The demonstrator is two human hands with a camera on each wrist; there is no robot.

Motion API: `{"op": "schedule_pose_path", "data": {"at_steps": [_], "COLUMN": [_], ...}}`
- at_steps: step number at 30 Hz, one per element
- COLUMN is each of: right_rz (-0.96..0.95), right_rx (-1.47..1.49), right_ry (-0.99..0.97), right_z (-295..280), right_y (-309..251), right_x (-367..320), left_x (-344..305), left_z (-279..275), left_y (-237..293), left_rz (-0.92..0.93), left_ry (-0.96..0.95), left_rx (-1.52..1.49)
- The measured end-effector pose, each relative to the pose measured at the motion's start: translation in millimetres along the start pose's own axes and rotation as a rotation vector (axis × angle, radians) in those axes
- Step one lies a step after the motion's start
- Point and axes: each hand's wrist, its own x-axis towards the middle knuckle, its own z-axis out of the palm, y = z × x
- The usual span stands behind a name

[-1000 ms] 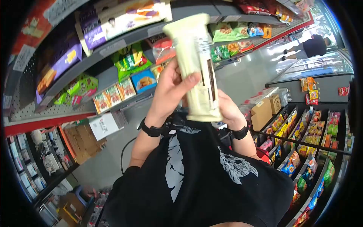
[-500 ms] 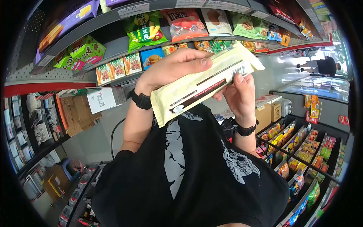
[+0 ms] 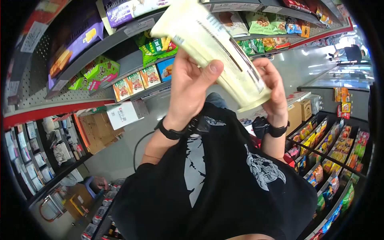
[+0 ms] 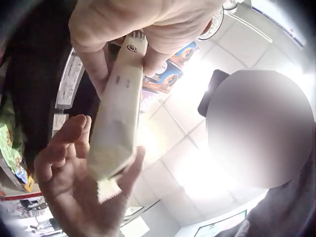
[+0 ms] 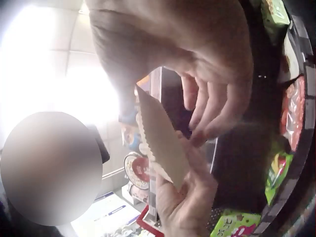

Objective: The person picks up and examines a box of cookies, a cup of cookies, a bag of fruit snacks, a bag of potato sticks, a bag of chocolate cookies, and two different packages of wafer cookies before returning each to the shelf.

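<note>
A long cream-coloured snack package (image 3: 216,44) with a barcode and a dark stripe is held up slanted in front of the shelves. My left hand (image 3: 200,76) grips its middle, thumb across the printed face. My right hand (image 3: 272,80) holds the lower crimped end from behind. In the left wrist view the left hand (image 4: 133,29) clasps the package (image 4: 116,123) at the top while the right hand (image 4: 74,173) cradles the crimped end. In the right wrist view the right hand (image 5: 207,94) has curled fingers at the package's serrated edge (image 5: 160,143), with the left hand (image 5: 187,202) below it.
Grey shelves (image 3: 120,36) with green, purple and orange snack bags stand close ahead. Cardboard boxes (image 3: 98,134) sit at the left, more boxes (image 3: 300,112) and a slanted snack rack (image 3: 332,152) at the right. A person (image 3: 352,52) stands far down the aisle.
The package has swung from lying nearly level at chest height to a steep slant, its upper end now raised toward the top shelf. Both hands kept hold of it.
</note>
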Motion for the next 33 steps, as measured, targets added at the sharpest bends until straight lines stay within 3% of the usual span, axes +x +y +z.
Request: {"op": "schedule_pose_path", "data": {"at_steps": [2,4,7,12,22,33], "right_rz": [-0.109,-0.08,-0.178,-0.214,-0.154,-0.219], "right_rx": [-0.035,-0.118,0.008,0.09,0.146,0.039], "right_ry": [0.007,0.108,0.177,0.253,0.174,0.191], "right_z": [-6.1,1.6,2.0,12.5,11.4,9.9], "right_y": [-0.4,-10.5,-12.9,-17.2,-6.8,-4.7], "right_x": [-1.6,-1.6,0.1,3.2,4.0,9.1], "left_x": [-4.6,-8.4,-14.5,-14.8,-18.8,-20.4], "left_z": [0.0,-6.8,-3.0,-9.7,-17.6,-16.6], "left_y": [-4.5,-12.3,-8.7,-10.5,-1.0,4.5], "left_rz": [0.027,0.098,-0.048,-0.097,-0.069,-0.014], "left_ry": [0.017,-0.03,-0.025,-0.023,-0.04,-0.074], "left_rx": [-0.039,0.069,0.02,-0.015,-0.016,0.076]}}
